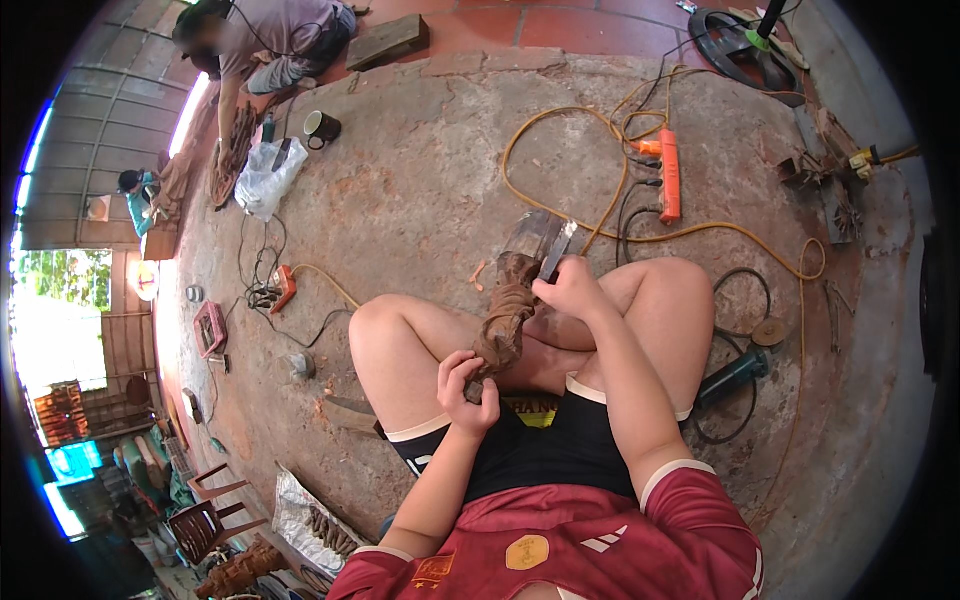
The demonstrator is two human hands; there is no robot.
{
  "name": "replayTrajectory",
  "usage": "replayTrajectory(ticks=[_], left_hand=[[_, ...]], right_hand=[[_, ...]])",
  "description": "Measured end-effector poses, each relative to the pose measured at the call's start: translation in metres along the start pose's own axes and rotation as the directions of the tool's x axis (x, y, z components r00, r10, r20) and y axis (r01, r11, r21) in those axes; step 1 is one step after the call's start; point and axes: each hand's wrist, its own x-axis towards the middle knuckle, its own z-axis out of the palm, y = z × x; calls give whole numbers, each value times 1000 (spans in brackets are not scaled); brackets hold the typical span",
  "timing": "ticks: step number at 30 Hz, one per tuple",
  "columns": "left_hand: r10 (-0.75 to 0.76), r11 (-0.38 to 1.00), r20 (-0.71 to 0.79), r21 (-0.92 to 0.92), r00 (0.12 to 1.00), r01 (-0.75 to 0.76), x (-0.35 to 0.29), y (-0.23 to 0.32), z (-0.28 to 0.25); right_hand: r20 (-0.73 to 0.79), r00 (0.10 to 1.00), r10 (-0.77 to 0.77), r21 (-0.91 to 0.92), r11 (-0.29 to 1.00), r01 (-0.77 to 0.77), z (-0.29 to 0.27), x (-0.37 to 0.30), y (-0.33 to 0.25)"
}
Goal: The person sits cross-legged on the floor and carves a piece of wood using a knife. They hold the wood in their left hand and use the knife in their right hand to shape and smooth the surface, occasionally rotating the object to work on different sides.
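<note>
A brown, knobbly carved wooden piece (508,318) lies slanted over my crossed legs. Around its near end are the fingers of my left hand (468,392), closed on the wood. My right hand (572,290) is closed on a flat, narrow grey tool (556,252), whose exact kind I cannot make out. This tool stands close beside the carving's far end; whether they touch is hard to tell. Just beyond that end, a greyish see-through object (530,234) is on the floor, partly covered by the carving and the tool.
An orange power strip (670,175) with a looping yellow cord (510,150) lies ahead right. A green power tool (735,378) rests by my right knee. Left ahead are a plastic bag (270,178), a mug (321,128) and another person (270,40) handling wood. A wooden block (388,42) lies far ahead.
</note>
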Motion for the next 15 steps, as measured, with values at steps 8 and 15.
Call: replayTrajectory(ticks=[8, 15], left_hand=[[-2, 1000, 0, -16, 1000, 2, 1, 1, 1], [6, 1000, -8, -10, 1000, -6, 0, -2, 2]], right_hand=[[38, 998, 47, 236, 970, -55, 8, 4, 12], [46, 999, -12, 94, 996, 8, 23, -3, -13]])
